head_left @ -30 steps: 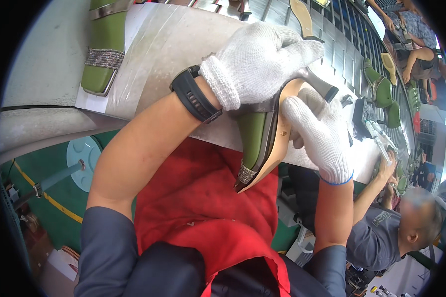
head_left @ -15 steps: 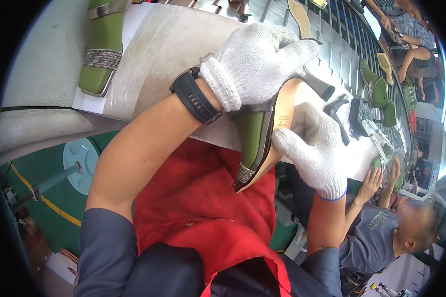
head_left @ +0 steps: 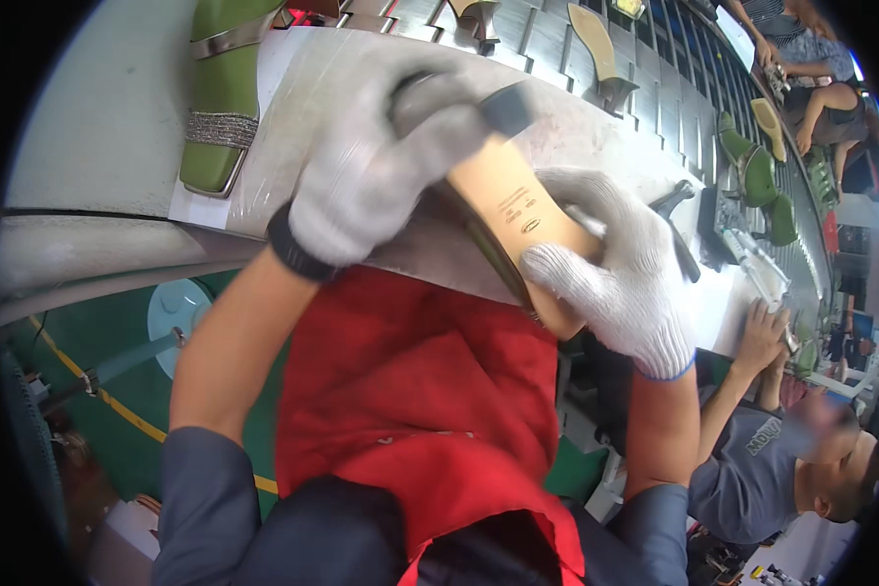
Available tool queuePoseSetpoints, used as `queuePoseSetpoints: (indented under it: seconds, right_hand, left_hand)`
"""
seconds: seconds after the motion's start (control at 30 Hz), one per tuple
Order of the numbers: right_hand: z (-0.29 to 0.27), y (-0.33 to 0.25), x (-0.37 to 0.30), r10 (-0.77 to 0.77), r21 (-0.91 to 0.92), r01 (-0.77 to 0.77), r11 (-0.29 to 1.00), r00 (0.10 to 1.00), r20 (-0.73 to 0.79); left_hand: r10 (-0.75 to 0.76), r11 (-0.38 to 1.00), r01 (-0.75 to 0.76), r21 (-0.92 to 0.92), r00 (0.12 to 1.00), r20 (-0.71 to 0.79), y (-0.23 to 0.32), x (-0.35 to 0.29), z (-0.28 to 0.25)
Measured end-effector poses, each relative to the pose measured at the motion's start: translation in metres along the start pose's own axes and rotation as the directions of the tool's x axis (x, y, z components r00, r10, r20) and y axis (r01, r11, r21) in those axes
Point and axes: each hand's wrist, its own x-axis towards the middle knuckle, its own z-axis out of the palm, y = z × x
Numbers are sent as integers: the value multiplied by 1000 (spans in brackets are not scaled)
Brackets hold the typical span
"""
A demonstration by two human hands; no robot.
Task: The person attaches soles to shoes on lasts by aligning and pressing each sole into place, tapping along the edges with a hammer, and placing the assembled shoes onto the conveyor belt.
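Note:
A green high-heeled shoe is held between my hands over the table's near edge, its tan sole (head_left: pixel 518 205) turned up toward me. My right hand (head_left: pixel 620 269), in a white knitted glove, grips the toe half, with the thumb pressed on the sole and the fingers around the far side. My left hand (head_left: pixel 371 171), also gloved, closes around the heel end; motion blurs it. The dark heel tip (head_left: pixel 508 109) pokes out beside its fingers. Most of the green upper is hidden beneath the sole.
Another green shoe (head_left: pixel 220 117) with a glittery strap lies at the far left. A hammer-like tool (head_left: pixel 676 230) rests right of my right hand. Heeled soles (head_left: pixel 601 54) stand on the slatted conveyor (head_left: pixel 547 44) behind. A co-worker (head_left: pixel 767 469) sits at the right.
The shoe has turned so its sole faces me more fully and its heel points up. My left hand has moved left and toward me, onto the heel end. My right hand keeps its grip.

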Motion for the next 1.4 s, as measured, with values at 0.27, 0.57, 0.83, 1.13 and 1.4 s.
queuePoseSetpoints:
  seconds: [0.27,0.57,0.83,1.13,1.4]
  right_hand:
    - [3,20,-19,-334,-476,248,844,937,-105]
    - [19,12,-21,-362,-374,320,871,931,-46]
    - [29,12,-20,-351,-344,298,890,931,-102]
    - [30,11,-16,-320,-332,269,904,941,-108]
    - [34,6,-14,-294,-321,245,915,949,-115]
  left_hand:
    - [234,848,-374,376,900,367,7,-96,-25]
    - [-228,910,94,405,928,296,43,-68,-6]
    - [-230,865,54,499,926,299,42,-64,-3]
    - [-26,861,-107,497,967,253,27,-75,8]
    - [-15,831,-111,544,975,222,30,-77,15]
